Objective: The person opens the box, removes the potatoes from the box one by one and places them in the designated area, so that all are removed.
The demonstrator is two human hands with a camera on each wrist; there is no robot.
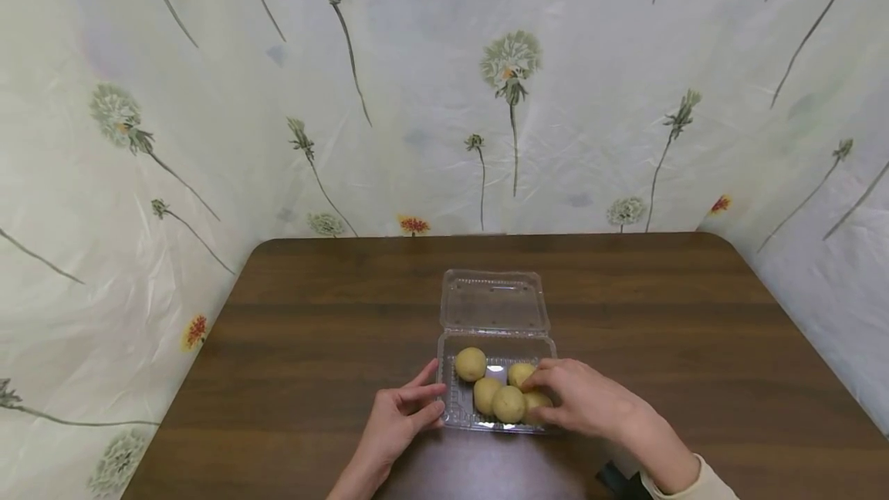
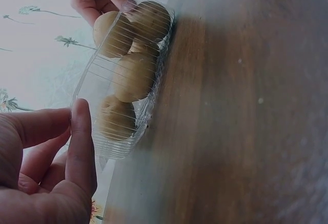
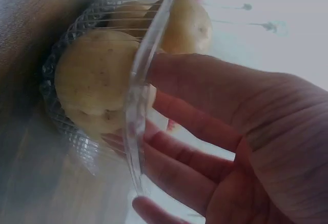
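Inside ribbed plastic (image 1: 458, 401) — round potatoes (image 1: 509, 404), probably.

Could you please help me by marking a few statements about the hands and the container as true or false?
1. Potatoes lie in the clear plastic container. True.
2. Its lid is closed. False: it is open, folded back away from the person.
3. The right hand reaches into the container. True.
4. The left hand is away from the container. False: it touches it.
5. Exactly three potatoes show. False: five show.
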